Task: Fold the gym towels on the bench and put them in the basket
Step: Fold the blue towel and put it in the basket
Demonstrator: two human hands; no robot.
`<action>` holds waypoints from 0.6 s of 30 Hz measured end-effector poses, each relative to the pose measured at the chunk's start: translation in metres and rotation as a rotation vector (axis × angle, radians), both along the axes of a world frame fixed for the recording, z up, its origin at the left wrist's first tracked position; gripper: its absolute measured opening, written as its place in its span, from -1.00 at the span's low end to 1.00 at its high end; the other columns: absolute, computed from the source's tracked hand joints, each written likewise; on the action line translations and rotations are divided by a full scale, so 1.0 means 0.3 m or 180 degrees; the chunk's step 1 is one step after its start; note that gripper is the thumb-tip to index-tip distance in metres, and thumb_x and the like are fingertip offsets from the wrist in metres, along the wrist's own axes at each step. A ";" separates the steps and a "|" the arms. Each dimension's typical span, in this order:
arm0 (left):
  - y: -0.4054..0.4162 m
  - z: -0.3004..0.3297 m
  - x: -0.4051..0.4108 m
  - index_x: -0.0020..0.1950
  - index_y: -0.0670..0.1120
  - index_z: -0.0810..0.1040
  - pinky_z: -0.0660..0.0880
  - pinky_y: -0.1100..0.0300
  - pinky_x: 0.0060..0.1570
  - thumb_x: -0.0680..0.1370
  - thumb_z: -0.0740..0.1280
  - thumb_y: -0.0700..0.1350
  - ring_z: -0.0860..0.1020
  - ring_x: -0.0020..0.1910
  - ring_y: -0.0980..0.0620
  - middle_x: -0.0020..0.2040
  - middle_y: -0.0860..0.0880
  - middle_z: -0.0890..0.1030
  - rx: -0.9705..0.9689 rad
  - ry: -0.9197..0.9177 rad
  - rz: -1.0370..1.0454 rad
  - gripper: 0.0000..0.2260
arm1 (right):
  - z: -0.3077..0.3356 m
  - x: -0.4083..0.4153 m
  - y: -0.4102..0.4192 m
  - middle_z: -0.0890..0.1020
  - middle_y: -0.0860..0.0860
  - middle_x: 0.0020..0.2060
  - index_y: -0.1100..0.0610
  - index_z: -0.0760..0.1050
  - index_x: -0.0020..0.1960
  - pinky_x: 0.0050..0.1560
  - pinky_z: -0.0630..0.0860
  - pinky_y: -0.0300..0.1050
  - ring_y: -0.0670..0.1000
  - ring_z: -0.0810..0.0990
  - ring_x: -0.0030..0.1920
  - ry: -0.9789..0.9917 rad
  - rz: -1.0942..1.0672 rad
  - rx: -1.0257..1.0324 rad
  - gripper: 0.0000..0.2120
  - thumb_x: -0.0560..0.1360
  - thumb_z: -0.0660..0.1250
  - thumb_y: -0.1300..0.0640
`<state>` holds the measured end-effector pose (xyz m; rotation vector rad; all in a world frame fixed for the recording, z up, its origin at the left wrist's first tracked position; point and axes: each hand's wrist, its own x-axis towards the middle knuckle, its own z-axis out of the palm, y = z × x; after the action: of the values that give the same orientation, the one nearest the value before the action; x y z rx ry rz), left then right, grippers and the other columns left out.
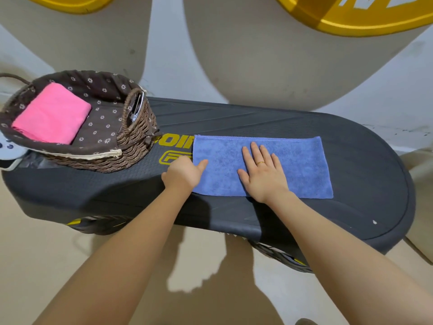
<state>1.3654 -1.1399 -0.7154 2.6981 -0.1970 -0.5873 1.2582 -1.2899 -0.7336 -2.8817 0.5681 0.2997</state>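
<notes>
A blue towel (293, 160), folded into a long rectangle, lies flat on the black bench (363, 160). My right hand (262, 174) rests flat on its middle with straight fingers. At the towel's left edge, my left hand (182, 174) pinches it, thumb on top and fingers curled under. A wicker basket (131, 146) with a brown flowered lining stands at the bench's left end. A folded pink towel (51, 113) lies inside it on the left.
Beige floor (46, 254) lies in front of the bench. Behind it stand large grey shapes with yellow rims (351, 22). A white and black device (9, 156) pokes out under the basket's left side.
</notes>
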 end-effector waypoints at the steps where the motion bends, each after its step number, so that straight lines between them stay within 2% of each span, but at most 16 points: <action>1: -0.004 0.002 0.010 -0.10 -0.20 0.44 0.39 -0.03 0.13 0.53 0.24 0.16 0.50 0.10 -0.22 0.01 -0.18 0.56 -0.0175 0.0266 0.0090 -0.60 | 0.003 0.000 0.000 -0.16 0.02 0.55 0.02 -0.20 0.54 0.50 -0.19 0.02 0.05 -0.19 0.54 0.0004 -0.0008 0.0000 -0.43 0.62 -0.10 -0.12; 3: -0.012 0.017 0.013 -0.05 -0.22 0.52 0.45 0.00 0.09 0.48 0.34 0.10 0.54 0.06 -0.19 -0.04 -0.16 0.57 -0.0653 0.0688 0.0322 -0.64 | 0.006 0.000 0.002 -0.16 0.02 0.54 0.02 -0.20 0.54 0.50 -0.19 0.02 0.05 -0.19 0.54 -0.0006 -0.0035 0.0033 -0.43 0.62 -0.10 -0.12; 5: -0.021 0.039 0.000 0.03 -0.25 0.57 0.49 -0.02 0.08 0.47 0.38 -0.03 0.57 0.05 -0.17 0.01 -0.17 0.61 -0.1219 0.0898 0.0488 -0.71 | 0.003 -0.003 0.005 -0.16 0.02 0.54 0.02 -0.20 0.54 0.50 -0.19 0.03 0.05 -0.20 0.54 -0.0006 -0.0041 0.0027 -0.43 0.62 -0.11 -0.12; 7: -0.033 0.061 -0.023 -0.02 -0.22 0.54 0.50 -0.01 -0.02 0.48 0.35 -0.13 0.57 -0.01 -0.12 0.00 -0.16 0.61 -0.1629 0.0795 0.0361 -0.83 | 0.012 0.000 0.006 -0.16 0.03 0.55 0.02 -0.20 0.54 0.50 -0.18 0.03 0.06 -0.19 0.54 0.0004 -0.0013 0.0037 -0.42 0.62 -0.09 -0.12; 9: -0.058 0.088 -0.055 -0.12 -0.11 0.41 0.43 0.15 -0.20 0.49 0.33 -0.16 0.52 -0.17 0.01 -0.14 -0.05 0.55 -0.1876 0.0575 0.0113 -0.90 | 0.028 0.011 -0.008 -0.13 0.04 0.55 0.04 -0.14 0.55 0.50 -0.14 0.04 0.07 -0.15 0.55 0.0100 0.0013 0.0172 -0.42 0.61 -0.04 -0.10; 11: -0.099 0.115 -0.097 -0.09 -0.09 0.36 0.34 0.25 -0.31 0.47 0.35 -0.17 0.46 -0.25 0.04 -0.24 0.01 0.48 -0.1957 0.0261 -0.0176 -0.84 | 0.053 0.020 -0.022 0.06 0.10 0.53 0.11 0.12 0.50 0.47 0.06 0.03 0.12 0.04 0.52 -0.0115 -0.0111 0.0562 -0.50 0.60 0.07 0.00; 13: -0.150 0.137 -0.139 -0.06 -0.09 0.36 0.27 0.23 -0.35 0.44 0.38 -0.18 0.42 -0.24 0.02 -0.28 0.05 0.44 -0.1977 -0.0045 -0.0454 -0.79 | 0.080 0.017 -0.035 0.42 0.15 0.31 0.22 0.46 0.24 0.25 0.31 -0.07 0.12 0.35 0.34 -0.0907 -0.0548 0.1228 -0.70 0.59 0.10 0.15; 14: -0.177 0.145 -0.159 -0.06 -0.08 0.36 0.26 0.23 -0.32 0.43 0.38 -0.18 0.43 -0.23 0.01 -0.28 0.04 0.45 -0.1981 -0.0125 -0.0573 -0.78 | 0.099 0.009 -0.041 0.53 0.13 0.12 0.24 0.52 0.07 0.07 0.36 -0.10 0.09 0.45 0.18 -0.1220 -0.0872 0.1606 -0.74 0.59 0.09 0.17; 16: -0.230 0.149 -0.195 -0.05 -0.07 0.35 0.27 0.19 -0.28 0.44 0.36 -0.17 0.45 -0.19 -0.03 -0.22 0.00 0.48 -0.1908 -0.0178 -0.0777 -0.79 | 0.137 -0.013 -0.057 0.56 0.06 -0.16 0.26 0.52 -0.09 -0.15 0.34 -0.13 0.02 0.47 -0.10 -0.1424 -0.1356 0.2403 -0.67 0.61 0.07 0.08; 18: -0.278 0.139 -0.232 -0.04 -0.09 0.33 0.25 0.17 -0.29 0.46 0.34 -0.16 0.45 -0.19 -0.03 -0.20 -0.02 0.48 -0.1793 -0.0191 -0.0995 -0.81 | 0.163 -0.035 -0.076 0.55 0.02 -0.27 0.26 0.54 -0.11 -0.18 0.37 -0.16 -0.03 0.47 -0.21 -0.1413 -0.1596 0.2880 -0.59 0.59 0.11 -0.05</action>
<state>1.2958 -1.2235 -0.6737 2.1486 -0.6974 -0.4504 1.2478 -1.3126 -0.6848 -1.7837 0.7771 -0.1397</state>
